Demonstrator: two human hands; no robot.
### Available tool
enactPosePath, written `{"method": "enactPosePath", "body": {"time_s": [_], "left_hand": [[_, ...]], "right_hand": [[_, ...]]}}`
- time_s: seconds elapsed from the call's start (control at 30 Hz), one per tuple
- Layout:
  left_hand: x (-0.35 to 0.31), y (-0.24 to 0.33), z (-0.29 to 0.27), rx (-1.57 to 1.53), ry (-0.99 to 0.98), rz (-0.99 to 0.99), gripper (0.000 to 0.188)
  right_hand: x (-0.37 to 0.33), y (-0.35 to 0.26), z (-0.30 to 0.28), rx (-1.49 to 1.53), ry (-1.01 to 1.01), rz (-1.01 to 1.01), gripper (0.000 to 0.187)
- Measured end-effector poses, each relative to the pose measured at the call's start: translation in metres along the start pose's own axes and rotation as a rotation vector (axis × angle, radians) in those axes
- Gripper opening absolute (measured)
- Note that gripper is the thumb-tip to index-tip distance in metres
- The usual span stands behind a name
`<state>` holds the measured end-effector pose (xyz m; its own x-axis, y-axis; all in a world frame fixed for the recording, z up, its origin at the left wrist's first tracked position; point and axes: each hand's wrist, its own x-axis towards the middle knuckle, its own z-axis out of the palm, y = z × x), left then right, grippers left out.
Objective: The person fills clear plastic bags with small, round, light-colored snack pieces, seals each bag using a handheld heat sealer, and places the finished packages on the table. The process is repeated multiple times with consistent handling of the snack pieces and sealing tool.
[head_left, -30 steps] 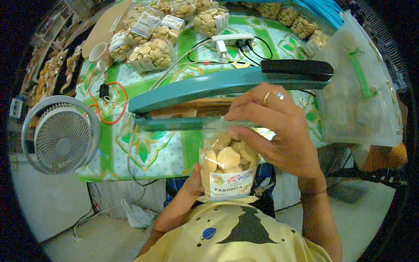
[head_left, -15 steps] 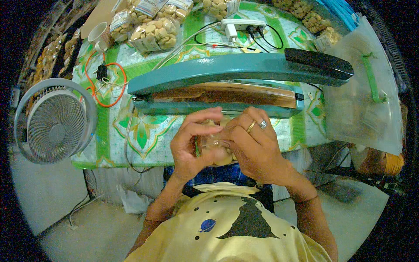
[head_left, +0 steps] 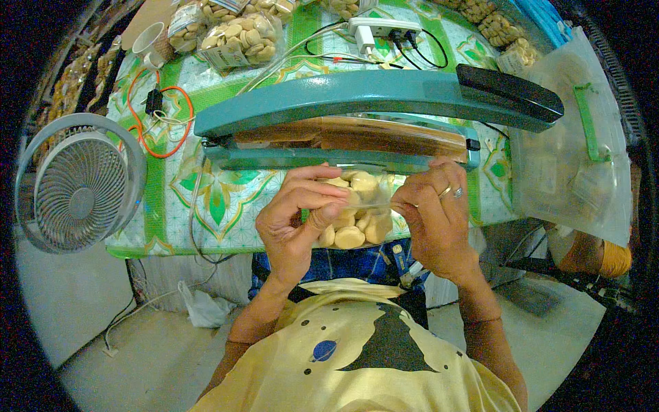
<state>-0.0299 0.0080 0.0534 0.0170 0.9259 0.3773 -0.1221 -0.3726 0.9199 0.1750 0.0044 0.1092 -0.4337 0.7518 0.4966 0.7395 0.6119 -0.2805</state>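
Observation:
A clear plastic bag of round pale cookies [head_left: 350, 235] is held between my hands at the table's near edge. My left hand [head_left: 295, 220] is closed round the bag's left side, with thumb and fingers gripping the plastic. On the other side, my right hand [head_left: 439, 213] pinches the upper right edge of the bag between thumb and fingers; rings show on it. Just beyond the bag lies a long teal impulse sealer [head_left: 329, 101] with a black handle end, its arm raised above a brown sealing strip [head_left: 364, 141].
Filled cookie bags [head_left: 240, 41] and a cup [head_left: 152, 45] stand at the far left. A power strip [head_left: 384, 31] with plugged cables sits behind the sealer. A grey fan [head_left: 82, 185] is at left, a translucent plastic container [head_left: 570, 158] at right. An orange cord [head_left: 189, 123] lies on the table.
My right hand has moved right, away from my left, drawing the bag's edge sideways. More of the cookies now show between my hands.

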Motion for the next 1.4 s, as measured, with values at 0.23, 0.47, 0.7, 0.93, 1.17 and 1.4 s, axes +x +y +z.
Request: {"method": "enactPosePath", "body": {"time_s": [0.23, 0.47, 0.7, 0.93, 1.17, 1.4], "left_hand": [[-0.01, -0.015, -0.006, 0.129, -0.149, 0.042, 0.071], [-0.047, -0.041, -0.013, 0.136, -0.223, -0.184, 0.122], [0.054, -0.023, -0.107, 0.004, 0.327, -0.096, 0.077], [0.297, 0.042, -0.111, 0.106, 0.212, 0.033, 0.065], [0.444, -0.018, -0.099, 0.345, 0.192, -0.252, 0.096], [0.472, -0.099, -0.095, 1.034, 0.174, -0.198, 0.073]], "right_hand": [[-0.025, -0.002, 0.007, 0.668, 0.155, 0.581, 0.009], [-0.045, 0.002, 0.03, 0.819, -0.024, 0.733, 0.017], [-0.059, 0.02, 0.046, 0.873, -0.157, 0.816, 0.017], [-0.076, 0.038, 0.077, 1.014, 0.027, 0.84, 0.019], [-0.079, 0.037, 0.076, 0.951, 0.051, 0.785, 0.014], [-0.075, 0.038, 0.073, 0.896, 0.124, 0.668, 0.012]]}}
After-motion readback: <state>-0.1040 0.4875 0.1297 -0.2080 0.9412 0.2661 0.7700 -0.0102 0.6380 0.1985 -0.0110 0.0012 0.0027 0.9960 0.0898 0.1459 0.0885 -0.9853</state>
